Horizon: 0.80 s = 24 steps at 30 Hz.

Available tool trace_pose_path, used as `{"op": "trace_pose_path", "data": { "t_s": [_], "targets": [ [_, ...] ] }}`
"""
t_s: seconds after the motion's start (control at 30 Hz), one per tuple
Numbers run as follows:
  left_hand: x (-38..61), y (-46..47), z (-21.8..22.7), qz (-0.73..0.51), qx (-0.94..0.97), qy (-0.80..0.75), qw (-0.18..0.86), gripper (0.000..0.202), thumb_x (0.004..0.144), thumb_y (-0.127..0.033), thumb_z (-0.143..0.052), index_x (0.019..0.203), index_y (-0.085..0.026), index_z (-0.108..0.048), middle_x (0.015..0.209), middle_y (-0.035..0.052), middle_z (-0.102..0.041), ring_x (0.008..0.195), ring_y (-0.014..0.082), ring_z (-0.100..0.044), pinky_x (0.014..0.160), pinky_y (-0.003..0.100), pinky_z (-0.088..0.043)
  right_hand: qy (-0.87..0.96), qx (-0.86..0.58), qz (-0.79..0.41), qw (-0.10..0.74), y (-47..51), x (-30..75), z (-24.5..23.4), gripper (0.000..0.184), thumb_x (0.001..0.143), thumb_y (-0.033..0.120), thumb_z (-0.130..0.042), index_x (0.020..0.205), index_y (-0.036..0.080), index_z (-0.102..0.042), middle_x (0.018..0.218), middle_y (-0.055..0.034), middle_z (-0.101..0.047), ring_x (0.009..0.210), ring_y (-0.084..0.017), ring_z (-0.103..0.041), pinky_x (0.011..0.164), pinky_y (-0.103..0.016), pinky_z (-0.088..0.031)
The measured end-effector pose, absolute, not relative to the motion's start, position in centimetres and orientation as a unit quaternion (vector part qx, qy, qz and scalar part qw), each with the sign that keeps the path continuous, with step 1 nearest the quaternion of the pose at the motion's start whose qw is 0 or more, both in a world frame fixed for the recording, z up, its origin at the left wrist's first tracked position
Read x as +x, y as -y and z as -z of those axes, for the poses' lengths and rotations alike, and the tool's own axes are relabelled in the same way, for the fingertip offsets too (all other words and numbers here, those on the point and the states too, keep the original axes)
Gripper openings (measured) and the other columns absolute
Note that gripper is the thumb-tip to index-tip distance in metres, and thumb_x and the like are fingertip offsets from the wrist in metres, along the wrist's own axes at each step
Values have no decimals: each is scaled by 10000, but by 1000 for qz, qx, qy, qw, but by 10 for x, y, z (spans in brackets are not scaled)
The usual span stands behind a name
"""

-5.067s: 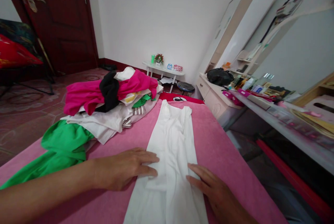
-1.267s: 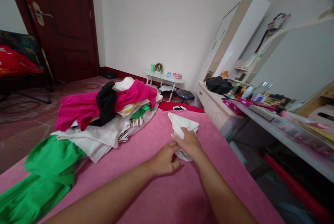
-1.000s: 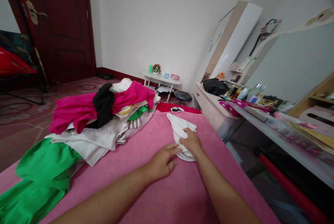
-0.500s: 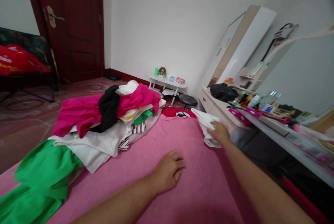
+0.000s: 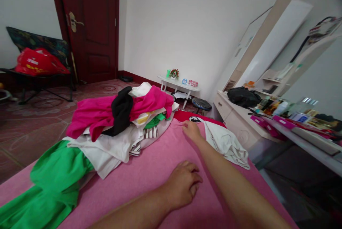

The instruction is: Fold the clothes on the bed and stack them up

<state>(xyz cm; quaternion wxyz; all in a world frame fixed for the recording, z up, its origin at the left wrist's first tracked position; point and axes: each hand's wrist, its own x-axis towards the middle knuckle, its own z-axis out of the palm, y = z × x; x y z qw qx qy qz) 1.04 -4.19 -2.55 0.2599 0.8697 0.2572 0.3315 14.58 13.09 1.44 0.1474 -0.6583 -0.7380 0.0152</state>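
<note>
White garment [image 5: 227,147] at the right side of the pink cover [image 5: 152,177]

The white garment lay creased on the pink cover, to the right of the frame's centre, and its lower end was bunched. The right forearm passed along its left side and was hiding a part of it.

The right hand [image 5: 191,131] was a little right of the centre, near the red cloth [image 5: 181,116] with a round white and black emblem. Its fingers were slightly bent and were not clamped on any cloth; whether the fingertips touched the cover, I cannot tell. The left hand [image 5: 183,185] was lower in the frame, over the cover, with the fingers loosely curled, a little apart, and without any cloth between them.

In the left half of the frame was a pile of clothes. A magenta cloth [image 5: 93,113] lay on it, with a black cloth [image 5: 122,109] across. Below these were a white cloth [image 5: 110,152] and a striped cloth [image 5: 151,133], and a green garment [image 5: 58,165] spread toward the lower left corner. In the upper left, a red bag [image 5: 40,61] rested on a chair [image 5: 36,38].
</note>
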Motion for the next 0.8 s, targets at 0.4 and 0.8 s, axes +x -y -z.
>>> {"op": "trace_pose_path", "data": {
  "t_s": [0.4, 0.8],
  "targets": [
    [8, 40, 26, -330, 865, -273, 263, 295, 752, -183, -617, 1031, -241, -695, 1062, 50, -631, 994, 228, -523, 902, 370, -395, 747, -654, -110, 47, -141, 130, 13, 715, 906, 565, -355, 1484, 167, -216, 1563, -111, -132, 1434, -251, -78, 1130, -437, -117],
    [9, 34, 34, -361, 847, -216, 324, 307, 748, -33, -524, 922, -176, -732, 930, 25, -734, 919, 162, -647, 916, 275, -452, 756, -654, 11, 21, -14, 151, 35, 565, 942, 401, -319, 1480, 258, -227, 1553, -40, -193, 1425, -242, -153, 1120, -489, -176]
  ]
}}
